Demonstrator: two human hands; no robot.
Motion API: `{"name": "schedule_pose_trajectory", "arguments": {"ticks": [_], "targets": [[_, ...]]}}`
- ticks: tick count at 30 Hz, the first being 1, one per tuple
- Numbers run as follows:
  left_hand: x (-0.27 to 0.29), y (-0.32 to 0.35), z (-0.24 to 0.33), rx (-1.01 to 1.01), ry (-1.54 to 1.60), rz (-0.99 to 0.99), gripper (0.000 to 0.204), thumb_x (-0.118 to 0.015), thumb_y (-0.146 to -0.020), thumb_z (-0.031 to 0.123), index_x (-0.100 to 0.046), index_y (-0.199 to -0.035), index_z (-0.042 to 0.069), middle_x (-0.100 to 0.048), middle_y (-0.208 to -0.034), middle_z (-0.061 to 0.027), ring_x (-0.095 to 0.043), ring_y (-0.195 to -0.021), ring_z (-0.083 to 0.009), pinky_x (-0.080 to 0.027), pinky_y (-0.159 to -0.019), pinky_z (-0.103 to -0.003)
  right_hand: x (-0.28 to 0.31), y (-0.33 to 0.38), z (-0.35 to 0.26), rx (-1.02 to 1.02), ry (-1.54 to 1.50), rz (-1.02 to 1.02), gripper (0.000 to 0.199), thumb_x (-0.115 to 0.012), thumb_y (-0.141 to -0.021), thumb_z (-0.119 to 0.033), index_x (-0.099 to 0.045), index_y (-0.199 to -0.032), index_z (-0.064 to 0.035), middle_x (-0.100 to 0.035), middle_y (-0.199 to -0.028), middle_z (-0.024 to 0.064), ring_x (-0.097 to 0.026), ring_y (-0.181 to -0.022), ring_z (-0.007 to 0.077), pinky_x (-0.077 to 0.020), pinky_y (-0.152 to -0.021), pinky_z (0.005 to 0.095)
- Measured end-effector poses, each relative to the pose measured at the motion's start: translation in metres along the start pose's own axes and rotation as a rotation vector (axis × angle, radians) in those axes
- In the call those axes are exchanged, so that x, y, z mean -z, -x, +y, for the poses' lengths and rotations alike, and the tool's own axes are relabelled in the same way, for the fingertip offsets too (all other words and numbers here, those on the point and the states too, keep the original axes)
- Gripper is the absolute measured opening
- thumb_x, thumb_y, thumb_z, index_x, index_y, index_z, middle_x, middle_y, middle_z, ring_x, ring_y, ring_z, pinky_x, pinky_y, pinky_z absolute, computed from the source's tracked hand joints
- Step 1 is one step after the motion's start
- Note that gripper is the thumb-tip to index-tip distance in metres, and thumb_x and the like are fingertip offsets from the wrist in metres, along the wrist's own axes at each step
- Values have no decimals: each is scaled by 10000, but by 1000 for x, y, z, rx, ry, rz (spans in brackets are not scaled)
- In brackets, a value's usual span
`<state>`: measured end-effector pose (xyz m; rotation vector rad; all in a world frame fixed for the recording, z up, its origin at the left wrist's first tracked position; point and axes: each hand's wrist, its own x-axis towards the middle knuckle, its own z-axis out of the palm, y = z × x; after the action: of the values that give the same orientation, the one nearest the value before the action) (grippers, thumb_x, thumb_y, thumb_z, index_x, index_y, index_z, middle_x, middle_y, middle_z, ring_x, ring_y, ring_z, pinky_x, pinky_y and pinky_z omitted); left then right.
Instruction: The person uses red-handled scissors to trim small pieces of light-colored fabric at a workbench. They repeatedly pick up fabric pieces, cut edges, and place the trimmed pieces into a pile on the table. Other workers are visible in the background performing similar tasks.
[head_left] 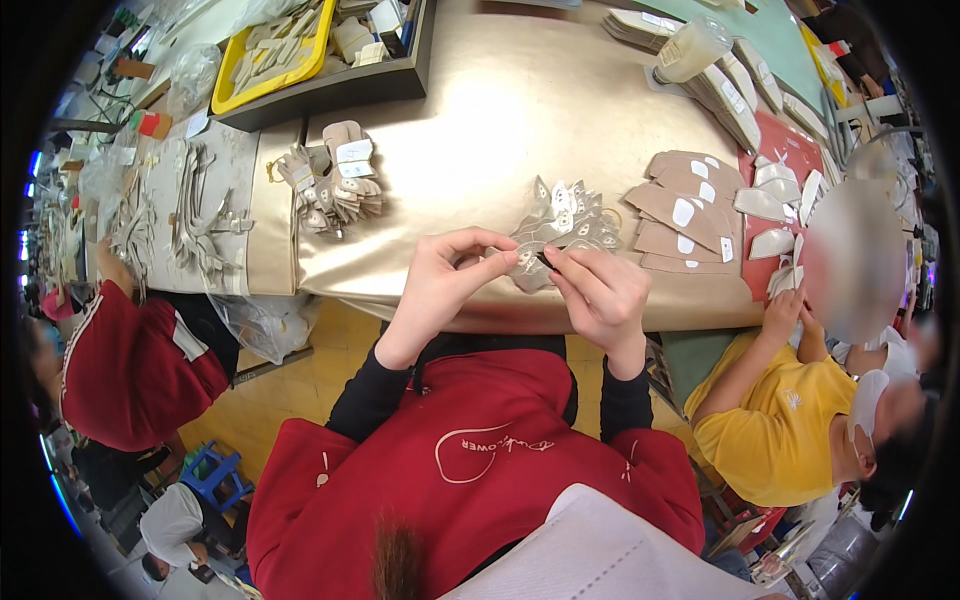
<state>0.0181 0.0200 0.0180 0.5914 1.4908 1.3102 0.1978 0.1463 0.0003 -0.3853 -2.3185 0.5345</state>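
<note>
My left hand is closed in a pinch on the edge of a small grey-beige cut piece, just above the near edge of the table. My right hand is closed too, its thumb and forefinger pinching a small dark thing at the right side of that piece; its kind is mostly hidden by the fingers. Right behind both hands lies a fanned heap of similar grey pieces with light marks. Bundled pieces with white labels lie farther left.
Gold sheeting covers the table. A yellow tray of pieces sits in a dark box at the back left. Flat brown panels lie to the right, a clear bottle behind them. Co-workers in yellow and red flank me.
</note>
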Motion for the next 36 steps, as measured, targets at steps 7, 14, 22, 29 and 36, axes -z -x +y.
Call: {"name": "schedule_pose_trajectory", "arguments": {"ticks": [7, 14, 22, 29, 36], "targets": [[2, 0, -1, 13, 41, -33, 146, -705, -887, 47, -710, -1012, -29, -707, -899, -48, -625, -824, -72, -478, -745, -213, -3, -2, -2, -10, -24, 18, 370, -767, -714, -69, -761, -1080, -122, -656, -814, 21, -596, -592, 183, -448, -519, 304], [3, 2, 1, 13, 104, -35, 153, -705, -885, 47, -708, -1019, -28, -707, -910, -48, -628, -841, -76, -483, -762, -217, -1, -4, -2, -8, -42, 7, 369, -769, -707, -52, -762, -1071, -117, -666, -811, 26, -614, -599, 187, -455, -519, 299], [4, 1, -4, 6, 82, -28, 161, -708, -887, 66, -711, -1020, -25, -701, -881, -37, -607, -803, -58, -462, -730, -204, 3, -5, -3, -50, -61, -24, 346, -762, -706, -43, -759, -1046, -109, -681, -785, 34, -616, -592, 188, -453, -511, 302], [0, 1, -4, -16, 79, -34, 172, -705, -895, 89, -714, -1023, -25, -692, -827, -20, -569, -726, -17, -428, -665, -173, 0, -5, -4, -26, -47, -3, 343, -752, -710, -54, -762, -1046, -121, -680, -786, 20, -608, -576, 182, -447, -502, 298], [-3, 2, 2, -21, 110, -46, 165, -696, -897, 67, -709, -1028, -32, -705, -855, -43, -595, -760, -32, -453, -693, -179, 1, -3, -2, 26, 2, -31, 406, -732, -663, -45, -778, -1035, -200, -640, -758, -7, -570, -544, 162, -438, -492, 291]]}}
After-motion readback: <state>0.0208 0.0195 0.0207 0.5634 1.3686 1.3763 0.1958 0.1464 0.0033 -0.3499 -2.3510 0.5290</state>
